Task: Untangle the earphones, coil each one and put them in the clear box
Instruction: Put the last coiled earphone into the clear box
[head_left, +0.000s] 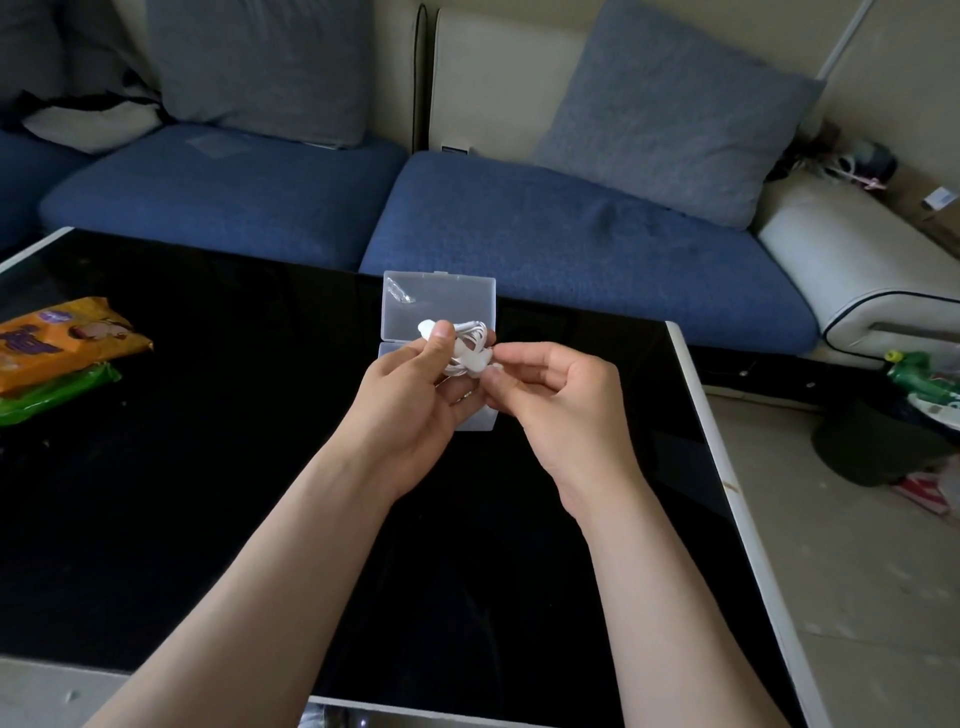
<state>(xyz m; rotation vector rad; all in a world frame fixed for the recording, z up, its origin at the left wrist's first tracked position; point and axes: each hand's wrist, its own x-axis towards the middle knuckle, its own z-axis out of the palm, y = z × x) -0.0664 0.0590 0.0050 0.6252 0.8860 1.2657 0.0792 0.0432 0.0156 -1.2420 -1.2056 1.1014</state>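
Both bare forearms enter from the bottom edge and converge toward mid-frame, over the table (208, 467).

Left hand (410, 395): palm turned inward and toward the right hand, wrist fairly straight. Thumb points up and presses on top of the earphones (467, 348). The other fingers are curled underneath, so the bundle is clamped between thumb and fingers.

Right hand (561, 400): back of hand facing up and to the right, wrist bent slightly inward. Thumb and forefinger are brought together in a pinch on a white part at the bundle's lower right edge. Remaining fingers are folded loosely into the palm. Cannot tell which part of the set is pinched.

Earphones: white, a small bunched loop of cord, held between the two hands in the air, just above the box (441, 299). Whether the cord is coiled neatly or knotted cannot be told.

Box: clear plastic, open, sitting on the black glossy table near its far edge. Lid tilted back behind the hands; base mostly hidden under the fingers, one corner showing below the left hand's fingers.

Left side of table: an orange packet (62, 338) lying on a green packet (57, 389), well apart from the hands.

Beyond the table: blue sofa (571, 234) with grey-blue cushions.
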